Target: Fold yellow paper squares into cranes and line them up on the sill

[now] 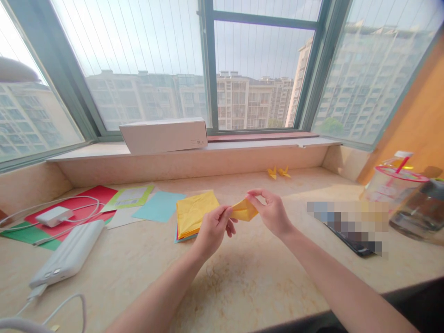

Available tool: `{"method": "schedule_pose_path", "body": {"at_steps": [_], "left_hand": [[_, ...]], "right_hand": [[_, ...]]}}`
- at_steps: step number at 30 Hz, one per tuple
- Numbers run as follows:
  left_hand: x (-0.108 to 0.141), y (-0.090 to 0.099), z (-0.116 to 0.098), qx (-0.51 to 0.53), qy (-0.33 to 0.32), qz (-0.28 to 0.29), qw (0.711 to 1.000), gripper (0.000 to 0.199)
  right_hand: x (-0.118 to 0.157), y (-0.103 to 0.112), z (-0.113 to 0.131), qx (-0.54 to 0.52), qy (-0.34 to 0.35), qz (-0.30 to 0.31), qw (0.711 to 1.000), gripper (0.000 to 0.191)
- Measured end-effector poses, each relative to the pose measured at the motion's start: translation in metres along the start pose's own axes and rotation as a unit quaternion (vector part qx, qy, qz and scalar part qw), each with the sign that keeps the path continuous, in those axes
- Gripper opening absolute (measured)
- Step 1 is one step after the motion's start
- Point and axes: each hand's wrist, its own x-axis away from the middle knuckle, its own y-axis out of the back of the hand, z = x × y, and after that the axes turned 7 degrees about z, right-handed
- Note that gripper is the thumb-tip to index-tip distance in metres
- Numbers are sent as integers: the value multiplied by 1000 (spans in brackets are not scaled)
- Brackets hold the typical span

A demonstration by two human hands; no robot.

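A small piece of folded yellow paper (244, 210) is held up between my two hands, above the stone counter. My left hand (214, 227) pinches its left end between thumb and index finger, with the other fingers loosely curled. At the upper right corner, my right hand (271, 210) grips it with thumb and fingertips. Just left of my left hand lies a stack of yellow paper (194, 210), with blue and red edges showing underneath. Two small yellow folded paper birds (278, 173) stand farther back, near the sill wall.
Coloured sheets, including a light blue sheet (161, 206) and a red sheet (104, 196), lie at the left beside a white charger (54, 216), cables and a white power bank (69, 252). A phone (360, 245), partly blurred, and a drink cup (395, 189) are right. A white box (164, 135) rests on the sill.
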Motion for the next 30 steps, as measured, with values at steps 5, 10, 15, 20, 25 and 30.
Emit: {"method": "schedule_pose_path", "body": {"at_steps": [5,10,15,20,25,30], "left_hand": [[-3,-1,0,70,-20,-104,992,39],[-2,-11,-1,107,-49,-126,985,39],[3,-21,1,74,-41,-59,995,38],[9,-22,-3,0,-3,0,1000,36],[10,-21,-7,71,32,27,997,48],[7,-24,-2,80,36,-12,996,48]], "right_hand": [[2,-2,5,53,53,-61,995,27],[7,-22,3,-65,-55,23,996,55],[5,-29,7,-239,-78,25,967,48],[2,-21,12,-242,-105,14,965,37],[9,-24,15,-236,-116,90,961,31],[17,-39,12,-260,-106,84,956,24]]}}
